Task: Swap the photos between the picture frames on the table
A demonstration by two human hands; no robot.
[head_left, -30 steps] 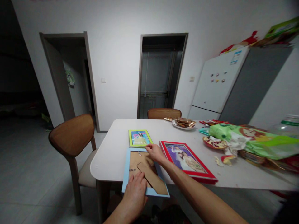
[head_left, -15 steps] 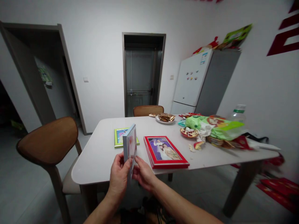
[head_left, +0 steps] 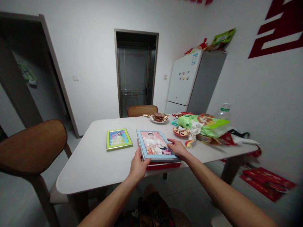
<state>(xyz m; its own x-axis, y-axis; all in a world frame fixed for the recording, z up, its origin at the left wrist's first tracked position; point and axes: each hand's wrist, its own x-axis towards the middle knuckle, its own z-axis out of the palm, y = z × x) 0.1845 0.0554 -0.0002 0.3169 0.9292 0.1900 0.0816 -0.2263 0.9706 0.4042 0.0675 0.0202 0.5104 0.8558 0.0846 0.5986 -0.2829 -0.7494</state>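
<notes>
The blue frame (head_left: 155, 145), held upright on edge half a second ago, now lies picture-side up on the red frame (head_left: 161, 165) at the near bench (head_left: 94, 164) edge. Left hand (head_left: 138, 165) grips its near-left corner; right hand (head_left: 176, 147) grips its right edge. Both forearms extend forward, palms down. The green frame (head_left: 118, 138) lies apart, left

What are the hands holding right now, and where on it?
Both hold the blue frame: left hand at its near-left corner, right hand on its right edge.
</notes>
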